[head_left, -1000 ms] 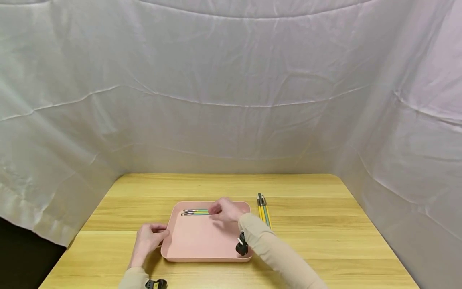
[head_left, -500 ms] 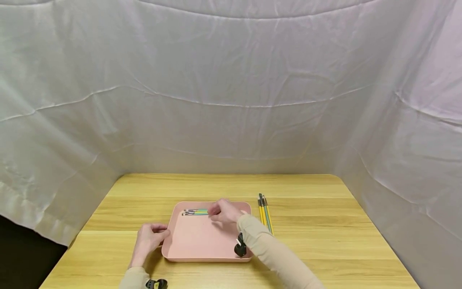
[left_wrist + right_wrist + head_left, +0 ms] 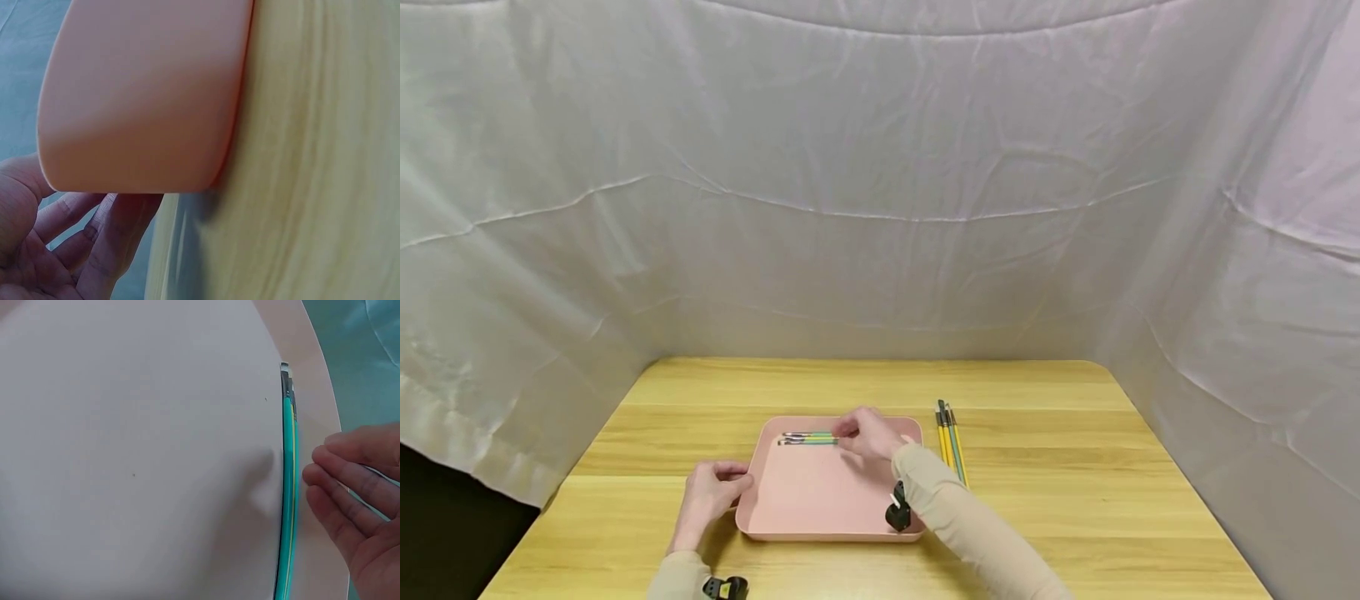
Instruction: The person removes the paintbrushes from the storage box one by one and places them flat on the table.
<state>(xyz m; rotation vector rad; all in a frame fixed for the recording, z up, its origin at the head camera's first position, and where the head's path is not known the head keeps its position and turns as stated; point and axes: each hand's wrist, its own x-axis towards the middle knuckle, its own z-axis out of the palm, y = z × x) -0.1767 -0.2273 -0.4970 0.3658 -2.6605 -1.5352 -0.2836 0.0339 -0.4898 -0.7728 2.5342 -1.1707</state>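
Observation:
A shallow pink tray lies on the table. My left hand grips its left edge, thumb on the rim and fingers against the outer side, as the left wrist view shows of the tray's corner. Several thin paintbrushes with teal and yellow handles lie side by side along the tray's far wall. Over their right part hovers my right hand, hiding the handle ends in the head view. In the right wrist view its fingers are loosely bent, apart from the brushes, and hold nothing.
Right of the tray, more paintbrushes with yellow and teal handles lie on the wooden table, partly behind the right sleeve. Grey cloth hangs around the table's back and sides.
My right forearm has shifted very slightly leftward. The left hand, the tray and the brushes stay where they were.

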